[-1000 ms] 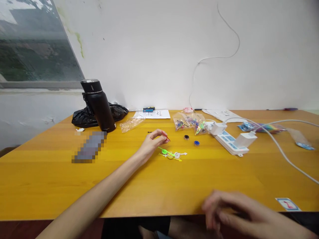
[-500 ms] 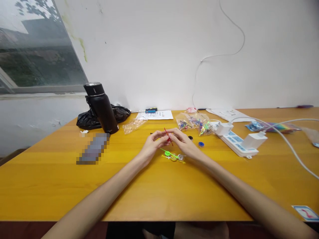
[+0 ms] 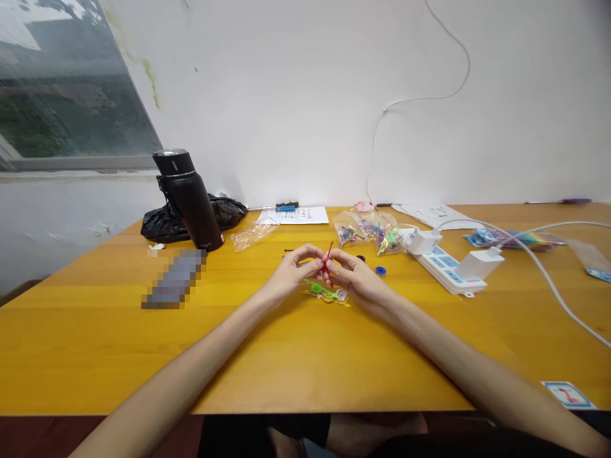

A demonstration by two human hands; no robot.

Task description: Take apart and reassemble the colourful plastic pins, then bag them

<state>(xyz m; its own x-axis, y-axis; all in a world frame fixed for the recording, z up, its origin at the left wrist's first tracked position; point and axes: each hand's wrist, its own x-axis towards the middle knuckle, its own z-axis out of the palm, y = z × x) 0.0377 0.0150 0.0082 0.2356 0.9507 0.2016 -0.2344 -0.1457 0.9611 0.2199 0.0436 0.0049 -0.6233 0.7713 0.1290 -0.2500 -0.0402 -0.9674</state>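
Note:
Between my fingertips is a small red plastic piece (image 3: 329,266) with thin pointed arms, one up and one down. My left hand (image 3: 300,267) pinches it from the left side. From the right, my right hand (image 3: 350,272) grips it between thumb and fingers. The fingertips partly cover its middle. On the table just below the hands lie small green and yellow pointed plastic parts (image 3: 317,289) with a clear round part (image 3: 342,295) beside them. A blue round piece (image 3: 380,271) and a black one (image 3: 361,258) rest beyond my right hand.
A black bottle (image 3: 189,207) stands at the left before a black plastic bag (image 3: 229,213); a blurred phone-like object (image 3: 176,280) lies nearer. Bags of colourful parts (image 3: 365,232), a screwdriver (image 3: 286,207) and paper (image 3: 305,215) lie behind. A white power strip (image 3: 449,270) with cables occupies the right.
The red piece has turned more upright, and my right fingers have shifted their grip, thumb now showing against it. The whole view has moved slightly.

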